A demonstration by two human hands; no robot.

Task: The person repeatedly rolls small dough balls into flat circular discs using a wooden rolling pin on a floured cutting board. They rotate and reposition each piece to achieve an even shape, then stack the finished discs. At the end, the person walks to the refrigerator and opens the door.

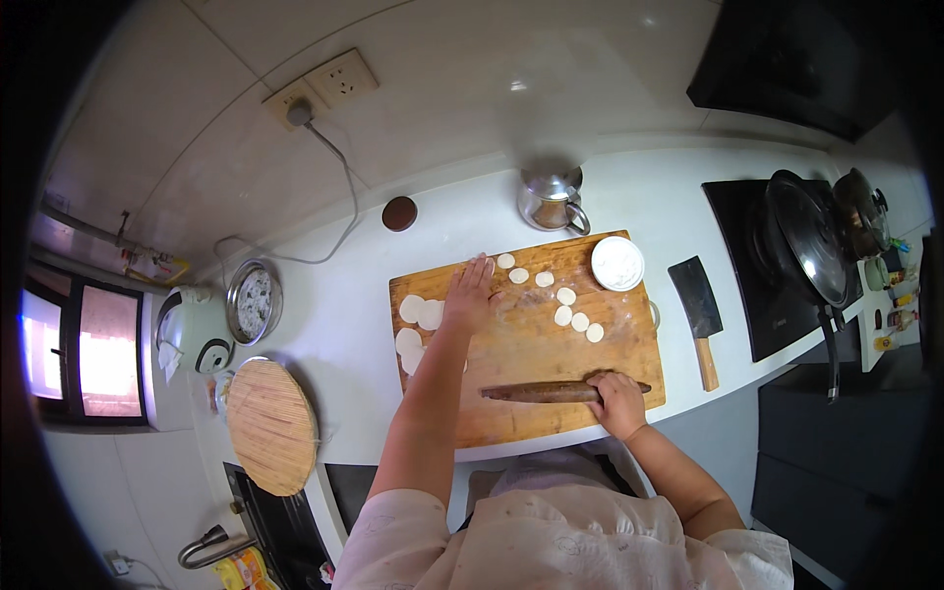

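Observation:
My left hand (472, 297) lies palm down on the far left part of a wooden cutting board (521, 428), its fingers stretched out. Rolled dough wrappers (412, 309) spread beside it along the board's left side, and its palm hides whatever is beneath. Several small flattened dough pieces (544, 279) run from near its fingertips toward the right. At the near right of the board, my right hand (619, 405) is closed around the right part of a dark wooden rolling pin (536, 392). A white bowl of flour (618, 264) stands at the far right corner.
A cleaver (697, 305) lies right of the board, before a stove with a lidded pan (806, 241). Behind stands a metal pot (551, 202). Leftward are a round woven tray (270, 425), a metal bowl (254, 301) with white contents and a rice cooker (192, 329).

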